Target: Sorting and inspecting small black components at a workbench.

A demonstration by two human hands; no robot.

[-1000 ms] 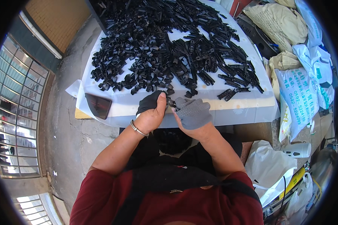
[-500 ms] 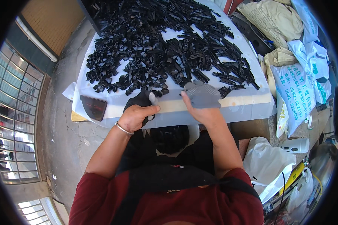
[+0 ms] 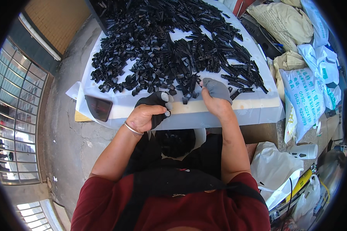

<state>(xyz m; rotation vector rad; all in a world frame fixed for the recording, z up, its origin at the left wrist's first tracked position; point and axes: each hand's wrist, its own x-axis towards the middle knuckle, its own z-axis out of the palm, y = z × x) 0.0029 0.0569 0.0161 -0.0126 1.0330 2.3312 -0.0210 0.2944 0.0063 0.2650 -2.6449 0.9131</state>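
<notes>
Small black plastic parts (image 3: 123, 57) lie in a wide heap over the table, short curved pieces on the left and long narrow strips (image 3: 235, 79) on the right. My left hand (image 3: 150, 111), in a black glove with light fingertips, is closed in front of the heap. Its thumb presses on the curled fingers, with a small dark thing showing at the thumb tip, too small to name. At the near edge of the strips, my right hand (image 3: 216, 94) in a grey glove has thumb and fingers pinched together. Whatever is between them is hidden against the black parts.
White sheeting covers the table (image 3: 219, 109). A dark phone (image 3: 98, 107) lies on its near left corner. Under the front edge, a white bucket (image 3: 199, 138) holds black pieces. Printed sacks (image 3: 302, 96) are stacked at the right, above a white bag (image 3: 275, 169).
My right hand has moved forward to the strips, and its fingers have drawn in. My left hand has shifted slightly right.
</notes>
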